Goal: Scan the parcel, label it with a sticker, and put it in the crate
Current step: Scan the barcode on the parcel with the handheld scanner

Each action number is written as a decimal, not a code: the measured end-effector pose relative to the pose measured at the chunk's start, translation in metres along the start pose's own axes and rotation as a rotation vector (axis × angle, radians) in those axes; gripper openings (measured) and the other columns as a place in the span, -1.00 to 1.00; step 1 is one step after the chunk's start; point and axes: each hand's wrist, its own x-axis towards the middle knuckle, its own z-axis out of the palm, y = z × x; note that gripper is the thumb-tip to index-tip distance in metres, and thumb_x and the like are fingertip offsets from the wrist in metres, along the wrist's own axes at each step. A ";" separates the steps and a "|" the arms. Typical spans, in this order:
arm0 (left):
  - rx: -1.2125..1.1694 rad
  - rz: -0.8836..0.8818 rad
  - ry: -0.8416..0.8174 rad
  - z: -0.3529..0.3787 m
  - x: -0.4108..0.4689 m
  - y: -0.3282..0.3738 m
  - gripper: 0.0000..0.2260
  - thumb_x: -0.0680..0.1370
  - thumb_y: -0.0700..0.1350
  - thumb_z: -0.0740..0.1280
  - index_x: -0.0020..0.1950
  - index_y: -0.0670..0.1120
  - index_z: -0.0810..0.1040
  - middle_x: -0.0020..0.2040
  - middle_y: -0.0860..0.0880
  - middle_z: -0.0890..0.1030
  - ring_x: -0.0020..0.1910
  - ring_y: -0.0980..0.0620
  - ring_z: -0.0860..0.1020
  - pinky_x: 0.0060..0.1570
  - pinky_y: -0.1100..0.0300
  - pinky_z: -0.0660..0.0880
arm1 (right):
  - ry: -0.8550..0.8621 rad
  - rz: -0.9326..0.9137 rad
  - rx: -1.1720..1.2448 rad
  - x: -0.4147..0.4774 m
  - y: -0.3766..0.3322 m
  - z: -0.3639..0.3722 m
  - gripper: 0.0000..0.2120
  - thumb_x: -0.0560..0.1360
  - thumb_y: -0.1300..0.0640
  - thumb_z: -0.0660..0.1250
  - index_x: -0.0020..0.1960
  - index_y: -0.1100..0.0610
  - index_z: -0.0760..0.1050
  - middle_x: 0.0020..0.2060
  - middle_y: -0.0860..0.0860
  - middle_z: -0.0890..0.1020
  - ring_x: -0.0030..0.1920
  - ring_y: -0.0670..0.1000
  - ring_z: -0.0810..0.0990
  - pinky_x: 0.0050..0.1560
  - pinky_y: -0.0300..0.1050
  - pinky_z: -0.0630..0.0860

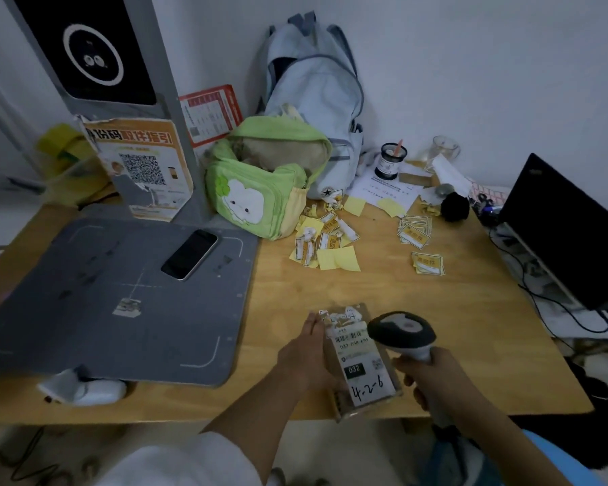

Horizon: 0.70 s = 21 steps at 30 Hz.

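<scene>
You hold a small brown parcel (pixel 360 363) over the near edge of the table. It has a white label with a barcode, the number 032, and "4-2-6" written by hand. The scanner (pixel 402 333) is dark grey with a white handle, just beside the parcel's top right.

The parcel (pixel 360 359) label bears a barcode, printed "032" and handwritten "4-2-6". The poster (pixel 141 163) carries a QR code and orange Chinese heading.
</scene>
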 end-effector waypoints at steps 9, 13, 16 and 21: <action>-0.009 0.058 -0.009 -0.003 0.000 -0.009 0.19 0.14 0.26 0.55 0.57 0.05 -0.09 0.59 0.13 -0.22 0.50 -0.02 0.25 0.30 -0.05 0.42 | -0.021 0.062 -0.125 -0.014 -0.014 0.029 -0.81 0.44 0.18 0.36 -0.10 0.33 0.51 -0.31 0.20 0.47 -0.56 0.02 0.38 -0.46 -0.13 0.36; 0.000 0.067 -0.017 -0.004 0.001 -0.012 0.22 0.14 0.26 0.55 0.57 0.03 -0.15 0.58 0.13 -0.25 0.51 -0.02 0.24 0.29 -0.04 0.43 | -0.006 0.065 -0.146 -0.017 -0.023 0.033 -0.85 0.44 0.16 0.36 -0.17 0.25 0.50 -0.35 0.13 0.47 -0.54 0.01 0.41 -0.47 -0.16 0.38; -0.005 0.100 -0.040 -0.006 0.003 -0.017 0.21 0.15 0.23 0.56 0.57 0.05 -0.14 0.58 0.13 -0.25 0.53 0.01 0.17 0.33 -0.04 0.39 | 0.026 0.061 -0.132 -0.017 -0.028 0.035 -0.78 0.45 0.14 0.36 -0.11 0.32 0.53 -0.40 0.10 0.50 -0.59 0.00 0.44 -0.47 -0.15 0.40; 0.043 0.128 -0.056 -0.012 0.001 -0.022 0.19 0.16 0.23 0.56 0.56 0.07 -0.14 0.59 0.12 -0.21 0.52 0.01 0.20 0.34 -0.04 0.39 | 0.079 0.098 -0.128 -0.021 -0.033 0.038 -0.78 0.47 0.13 0.34 -0.08 0.32 0.54 -0.39 0.12 0.53 -0.57 0.00 0.43 -0.50 -0.19 0.39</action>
